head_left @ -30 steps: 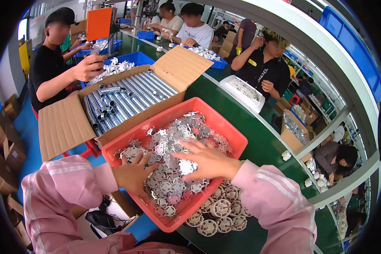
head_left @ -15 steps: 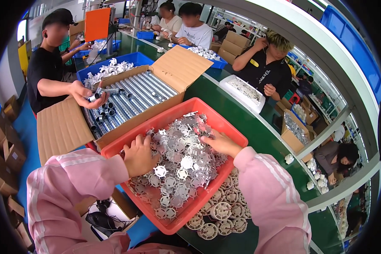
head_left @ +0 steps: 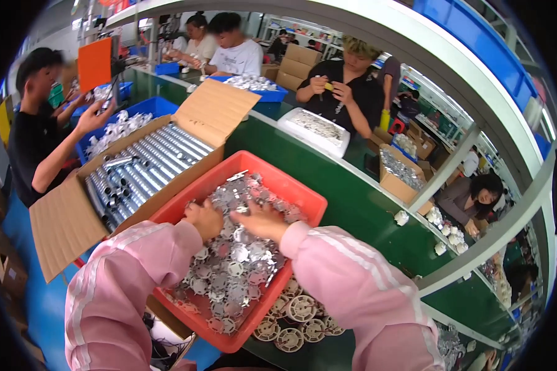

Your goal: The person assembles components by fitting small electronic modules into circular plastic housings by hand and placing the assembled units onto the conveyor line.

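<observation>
A red plastic tub [head_left: 315, 201] in front of me holds a heap of small silvery metal discs [head_left: 235, 266] with notched edges. My left hand [head_left: 205, 219] rests on the far left part of the heap, fingers bent and a little apart, some tips hidden among the discs. Close beside it, my right hand [head_left: 263, 221] lies over the heap with thumb and fingers spread. No disc shows gripped in either hand. Round cream-coloured coil parts [head_left: 302, 309] with reddish wires lie beside the tub's near right side, partly under my right sleeve.
Left of the tub stands an open cardboard box [head_left: 65, 226] of metal tubes [head_left: 148, 164], with a blue bin [head_left: 161, 106] of white parts behind. A co-worker [head_left: 40, 123] stands at its left. Across the green table [head_left: 254, 133], another person sits behind a white tray [head_left: 337, 145]. A metal frame post [head_left: 449, 167] rises at right.
My hands have come closer together over the heap, the right moving left. The view has shifted. The co-worker at left has drawn the hand away from the tubes; the person opposite has lowered an arm.
</observation>
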{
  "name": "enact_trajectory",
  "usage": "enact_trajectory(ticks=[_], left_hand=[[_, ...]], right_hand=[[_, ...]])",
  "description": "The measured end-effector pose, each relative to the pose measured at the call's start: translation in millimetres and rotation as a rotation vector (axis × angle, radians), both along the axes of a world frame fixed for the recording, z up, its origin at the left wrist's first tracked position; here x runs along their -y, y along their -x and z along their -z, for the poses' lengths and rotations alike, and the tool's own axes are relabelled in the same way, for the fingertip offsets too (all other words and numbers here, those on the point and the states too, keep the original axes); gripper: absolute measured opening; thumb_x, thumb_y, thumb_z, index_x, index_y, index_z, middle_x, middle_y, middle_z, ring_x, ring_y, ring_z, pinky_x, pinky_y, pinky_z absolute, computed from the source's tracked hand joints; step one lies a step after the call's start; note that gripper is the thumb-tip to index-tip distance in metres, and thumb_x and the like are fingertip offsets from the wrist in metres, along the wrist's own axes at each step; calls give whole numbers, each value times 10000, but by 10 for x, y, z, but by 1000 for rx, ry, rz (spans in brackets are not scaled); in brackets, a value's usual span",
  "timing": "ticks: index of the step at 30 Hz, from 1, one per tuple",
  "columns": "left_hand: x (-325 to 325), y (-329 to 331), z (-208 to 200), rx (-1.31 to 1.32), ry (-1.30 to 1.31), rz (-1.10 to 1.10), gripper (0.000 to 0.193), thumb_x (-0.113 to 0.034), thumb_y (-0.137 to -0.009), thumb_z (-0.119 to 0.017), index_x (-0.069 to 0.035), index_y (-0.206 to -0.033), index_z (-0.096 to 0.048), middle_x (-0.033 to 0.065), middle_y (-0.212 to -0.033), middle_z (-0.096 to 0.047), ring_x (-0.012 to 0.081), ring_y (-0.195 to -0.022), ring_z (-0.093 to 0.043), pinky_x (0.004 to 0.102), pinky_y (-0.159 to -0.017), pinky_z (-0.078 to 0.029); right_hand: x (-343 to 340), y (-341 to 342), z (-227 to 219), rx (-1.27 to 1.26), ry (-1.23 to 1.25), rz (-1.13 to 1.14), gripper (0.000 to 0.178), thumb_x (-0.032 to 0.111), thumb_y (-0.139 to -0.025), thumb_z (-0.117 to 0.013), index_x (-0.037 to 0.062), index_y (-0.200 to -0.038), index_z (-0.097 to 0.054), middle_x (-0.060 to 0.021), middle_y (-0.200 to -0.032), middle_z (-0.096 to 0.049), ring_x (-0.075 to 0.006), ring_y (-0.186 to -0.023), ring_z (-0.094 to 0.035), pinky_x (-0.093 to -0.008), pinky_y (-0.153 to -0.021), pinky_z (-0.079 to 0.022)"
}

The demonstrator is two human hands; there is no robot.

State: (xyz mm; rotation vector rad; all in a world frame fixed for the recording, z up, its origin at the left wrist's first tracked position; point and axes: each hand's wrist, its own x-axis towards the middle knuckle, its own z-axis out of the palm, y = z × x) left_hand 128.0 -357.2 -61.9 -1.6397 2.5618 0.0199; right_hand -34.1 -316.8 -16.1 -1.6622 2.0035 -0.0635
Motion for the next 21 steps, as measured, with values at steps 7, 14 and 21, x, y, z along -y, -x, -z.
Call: enact_trajectory(ticks=[7, 14, 21], left_hand=[[259, 144, 114, -165, -108, 32, 377, -216, -893, -459, 21, -1169, -558, 293, -1206, -524, 477, -1044, -561, 588, -894, -420], [800, 314, 785, -715, -189, -308, 351, -232, -855, -497, 11, -1084, -604, 268, -1162, -567, 371, -1063, -583, 464, -923, -444], [560, 336, 363, -860, -460, -200, 431, -205, -875, -428, 44, -1222, -488, 291, -1219, -528, 360, -1106, -551, 398, -963, -396]], right_hand=[[68, -48, 190, 224, 13, 147, 873, 679, -829, -407, 171, -1495, -163, -317, -1486, -114, -506, -1328, -256, -525, -1089, -235], [220, -134, 361, 356, 83, 282, 827, 639, -844, -398, 189, -1493, -153, -321, -1474, -113, -536, -1294, -290, -535, -1080, -247], [359, -109, 700, 417, 222, 241, 775, 595, -872, -401, 178, -1486, -177, -337, -1449, -166, -568, -1275, -287, -546, -1081, -238]])
